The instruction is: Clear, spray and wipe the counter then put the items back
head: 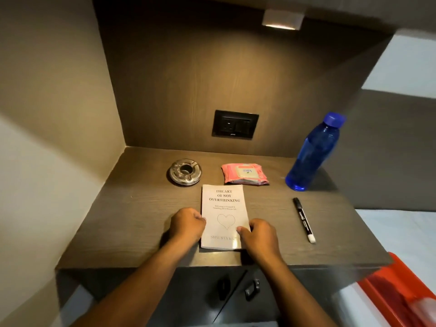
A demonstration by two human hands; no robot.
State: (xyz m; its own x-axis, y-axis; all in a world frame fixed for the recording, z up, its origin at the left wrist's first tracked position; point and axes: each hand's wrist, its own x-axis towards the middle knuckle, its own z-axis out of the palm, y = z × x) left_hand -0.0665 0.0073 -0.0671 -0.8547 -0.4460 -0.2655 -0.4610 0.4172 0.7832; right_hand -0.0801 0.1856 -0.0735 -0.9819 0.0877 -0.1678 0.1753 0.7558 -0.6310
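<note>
A grey paperback book lies flat near the front of the dark wooden counter. My left hand grips its left edge with curled fingers. My right hand holds the lower right edge, thumb on the cover. Behind the book sit a glass ashtray and a pink pack of wet wipes. A blue water bottle stands at the back right. A black marker lies to the right of the book.
A black wall socket is set in the back panel above the counter. A side wall closes off the left. Below the counter are cabinet doors with dark handles. A red object lies at lower right on a white surface.
</note>
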